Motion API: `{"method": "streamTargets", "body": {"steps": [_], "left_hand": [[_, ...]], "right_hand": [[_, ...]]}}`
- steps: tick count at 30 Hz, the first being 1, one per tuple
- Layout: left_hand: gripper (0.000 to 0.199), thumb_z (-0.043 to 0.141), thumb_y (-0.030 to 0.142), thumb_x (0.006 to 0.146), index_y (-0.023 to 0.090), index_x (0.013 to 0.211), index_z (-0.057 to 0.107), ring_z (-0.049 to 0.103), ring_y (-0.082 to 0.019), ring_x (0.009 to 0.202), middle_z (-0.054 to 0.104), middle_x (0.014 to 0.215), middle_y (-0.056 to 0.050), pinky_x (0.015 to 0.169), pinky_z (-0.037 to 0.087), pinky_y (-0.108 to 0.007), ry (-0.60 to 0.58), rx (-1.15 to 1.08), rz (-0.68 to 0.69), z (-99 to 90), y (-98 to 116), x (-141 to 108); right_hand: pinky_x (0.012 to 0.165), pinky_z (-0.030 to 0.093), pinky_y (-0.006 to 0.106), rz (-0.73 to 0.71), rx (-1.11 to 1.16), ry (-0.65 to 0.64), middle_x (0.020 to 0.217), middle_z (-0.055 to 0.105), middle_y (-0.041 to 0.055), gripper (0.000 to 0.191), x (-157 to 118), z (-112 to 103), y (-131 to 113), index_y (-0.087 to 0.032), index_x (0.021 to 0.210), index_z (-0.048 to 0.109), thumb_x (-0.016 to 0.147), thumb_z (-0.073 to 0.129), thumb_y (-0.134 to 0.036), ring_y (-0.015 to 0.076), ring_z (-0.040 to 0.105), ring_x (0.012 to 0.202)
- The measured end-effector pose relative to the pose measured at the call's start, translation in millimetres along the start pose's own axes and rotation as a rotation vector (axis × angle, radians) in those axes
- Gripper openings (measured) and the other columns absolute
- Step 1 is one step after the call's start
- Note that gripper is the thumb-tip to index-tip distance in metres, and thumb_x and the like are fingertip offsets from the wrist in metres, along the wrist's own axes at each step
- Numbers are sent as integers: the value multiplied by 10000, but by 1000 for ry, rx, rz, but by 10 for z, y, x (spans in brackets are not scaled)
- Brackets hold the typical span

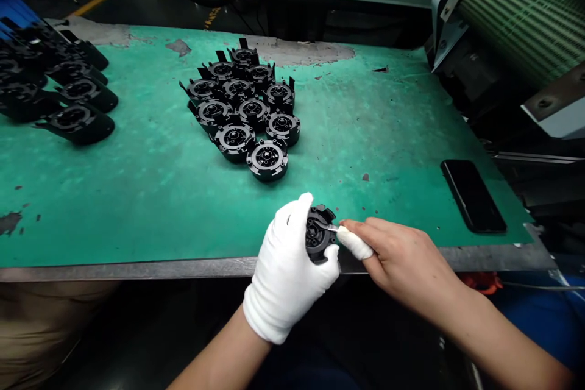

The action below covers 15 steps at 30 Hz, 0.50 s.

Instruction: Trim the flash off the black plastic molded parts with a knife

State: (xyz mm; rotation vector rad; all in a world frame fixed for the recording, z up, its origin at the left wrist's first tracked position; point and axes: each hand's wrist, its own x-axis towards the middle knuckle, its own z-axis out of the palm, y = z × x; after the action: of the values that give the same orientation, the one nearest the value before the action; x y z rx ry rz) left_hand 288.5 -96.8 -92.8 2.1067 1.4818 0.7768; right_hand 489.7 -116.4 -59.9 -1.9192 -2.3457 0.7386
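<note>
My left hand (290, 262), in a white glove, is closed round a round black plastic part (316, 233) with a ringed, ribbed face turned up toward me. It is held over the table's front edge. My right hand (388, 250) is bare apart from a white cover on one finger. Its fingers pinch a small metal-bladed tool (331, 228), whose tip reaches the face of the black part. The tool's handle is hidden inside the hand, so its exact kind cannot be made out.
Several similar black parts (267, 158) stand grouped on the green table (365, 134). More dark parts (77, 122) stand at the left, beside a blue bin (18, 3). A black phone (473, 195) lies at the right. A green ribbed conveyor belt (525, 12) juts in at upper right.
</note>
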Motion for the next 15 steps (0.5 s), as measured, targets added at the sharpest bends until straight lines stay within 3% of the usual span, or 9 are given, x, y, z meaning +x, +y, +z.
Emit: {"method": "streamTargets", "body": {"steps": [5,9,11,15], "left_hand": [[742,682,258,828,134,1487,366,536,-322,1305,537,1378,-183,1122,488,-498,47,13,-27,76,62,-12],[725,674,236,824,130,1476,375,543,-331,1295,542,1368,-190,1113,491,-515,94,9,-34,87,89,-29],[764,684,240,819,120,1493,346,516,-325,1334,528,1396,-192,1144,466,-510,40,-12,7,27,52,-20],[814,683,216,796,145,1517,312,486,-280,1375,504,1444,-160,1184,437,-464,-116,-63,93,-141,-76,42]], "right_hand": [[618,407,347,57,-139,53,904,693,22,391,58,1,-74,-317,1330,628,983,466,-238,239,689,818],[729,483,364,44,-34,36,1027,739,47,378,50,-17,-57,-290,1316,627,1009,411,-245,266,713,942],[760,503,369,22,72,28,1043,762,40,351,-4,-40,-12,-281,1283,629,1017,401,-258,258,724,939],[681,525,349,13,204,-20,925,785,6,349,-130,-77,59,-281,1257,619,980,422,-199,227,739,808]]}}
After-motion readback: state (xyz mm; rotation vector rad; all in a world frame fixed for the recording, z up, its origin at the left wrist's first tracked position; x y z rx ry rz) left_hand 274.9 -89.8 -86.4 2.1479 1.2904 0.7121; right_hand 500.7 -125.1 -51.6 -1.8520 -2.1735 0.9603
